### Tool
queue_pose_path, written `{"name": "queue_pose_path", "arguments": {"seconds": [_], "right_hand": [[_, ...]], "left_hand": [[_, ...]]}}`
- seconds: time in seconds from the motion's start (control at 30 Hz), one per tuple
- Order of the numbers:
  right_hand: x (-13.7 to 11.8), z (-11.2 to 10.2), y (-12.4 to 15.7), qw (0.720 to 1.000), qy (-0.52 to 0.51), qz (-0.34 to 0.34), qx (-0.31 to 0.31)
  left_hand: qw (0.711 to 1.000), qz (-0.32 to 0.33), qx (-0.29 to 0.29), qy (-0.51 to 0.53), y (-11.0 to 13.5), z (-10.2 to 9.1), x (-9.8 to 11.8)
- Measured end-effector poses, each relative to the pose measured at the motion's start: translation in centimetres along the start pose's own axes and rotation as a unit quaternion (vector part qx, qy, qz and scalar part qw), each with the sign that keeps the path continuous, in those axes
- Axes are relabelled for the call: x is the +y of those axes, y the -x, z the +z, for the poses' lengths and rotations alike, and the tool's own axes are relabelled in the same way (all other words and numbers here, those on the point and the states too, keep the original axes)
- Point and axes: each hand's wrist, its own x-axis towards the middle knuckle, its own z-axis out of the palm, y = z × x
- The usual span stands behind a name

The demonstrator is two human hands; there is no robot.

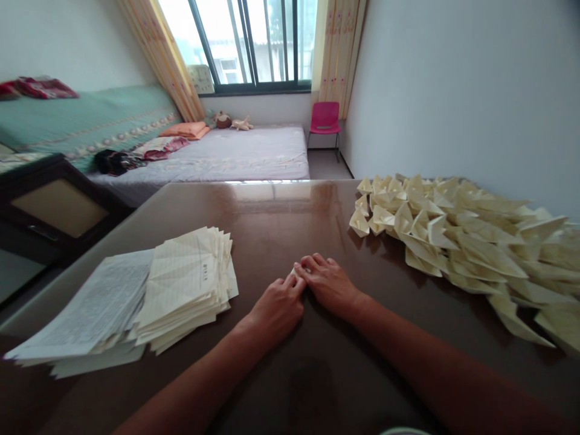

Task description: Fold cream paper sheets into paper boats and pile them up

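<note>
Both hands meet at the middle of the brown table, over a small piece of folded paper (294, 272) that is mostly hidden under the fingers. My left hand (281, 302) is closed, its fingertips pressed on the paper from the left. From the right, my right hand (328, 281) bends its fingers over the same paper. To the left lies a stack of creased cream lined sheets (181, 284), overlapping a pile of white written or printed sheets (90, 305). On the right a large heap of folded cream paper boats (435, 223) covers the table's side.
The glossy brown table (272, 223) reaches toward a bed (267, 151) under the window. A dark cabinet (58, 205) stands at the left. A pink chair (325, 119) is by the far wall. Part of a pale round rim (403, 431) shows at the bottom edge.
</note>
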Motion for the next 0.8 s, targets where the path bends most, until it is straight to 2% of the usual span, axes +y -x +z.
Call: {"name": "queue_pose_path", "arguments": {"seconds": [0.1,0.2,0.37,0.57,0.7,0.8], "right_hand": [[0.7,0.5,-0.3,0.996,-0.074,0.04,0.025],[1.2,1.0,-0.5,0.987,-0.142,0.065,0.041],[2.1,1.6,-0.8,0.965,-0.25,0.076,0.032],[3.1,1.5,-1.0,0.888,-0.445,0.112,0.028],[2.6,1.2,-1.0,0.846,-0.52,0.093,0.068],[2.1,0.8,-1.0,0.843,-0.522,0.064,0.113]], "left_hand": [[1.0,-0.009,0.002,0.028,0.2,-0.2,-0.6],[0.996,-0.025,0.028,0.08,0.5,-0.2,-1.5],[0.978,-0.059,0.077,0.187,0.6,0.7,-2.6],[0.926,-0.16,0.146,0.309,0.2,2.4,-2.9],[0.875,-0.222,0.144,0.405,-0.2,2.9,-3.0],[0.855,-0.241,0.147,0.436,-0.3,2.8,-3.0]]}}
